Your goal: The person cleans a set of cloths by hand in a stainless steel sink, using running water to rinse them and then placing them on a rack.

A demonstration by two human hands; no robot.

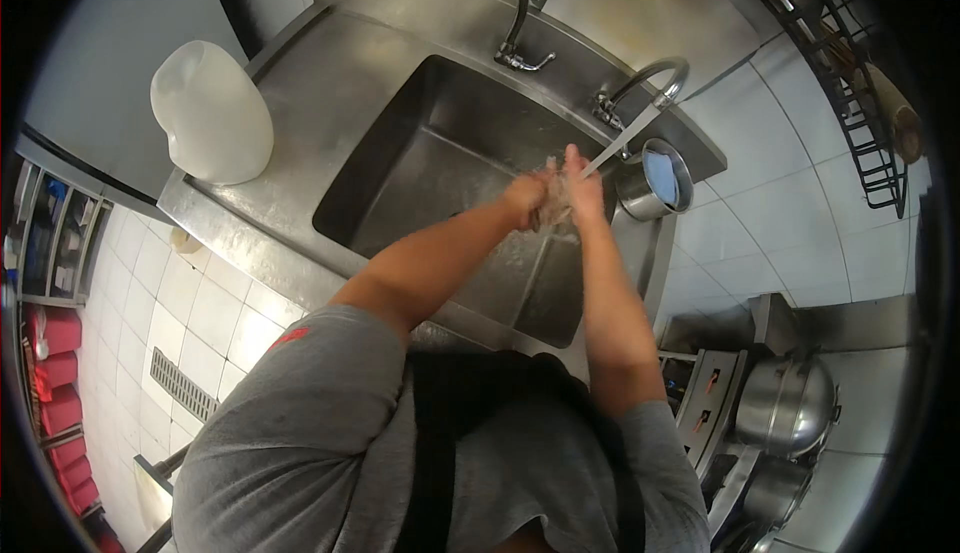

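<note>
Both my hands are over the stainless steel sink (pixel 390 178), close together near its right side. A stream of water (pixel 619 140) runs from the right gooseneck faucet (pixel 664 77) onto my right hand (pixel 586 187), whose fingertips point up and away from me. My left hand (pixel 527 197) faces it with curled fingers. Between the two is something clear and blurred (pixel 556 200); I cannot tell whether it is splashing water or a transparent object. Water splashes onto the sink floor below.
A translucent plastic jug (pixel 214 114) stands on the left drainboard (pixel 315 65). Behind the basin rises a second faucet (pixel 517 13). Right of the sink, a metal container (pixel 637 191) holds a blue item (pixel 661 176). A black wire rack (pixel 847 103) hangs upper right; a large metal pot (pixel 784 407) sits lower right.
</note>
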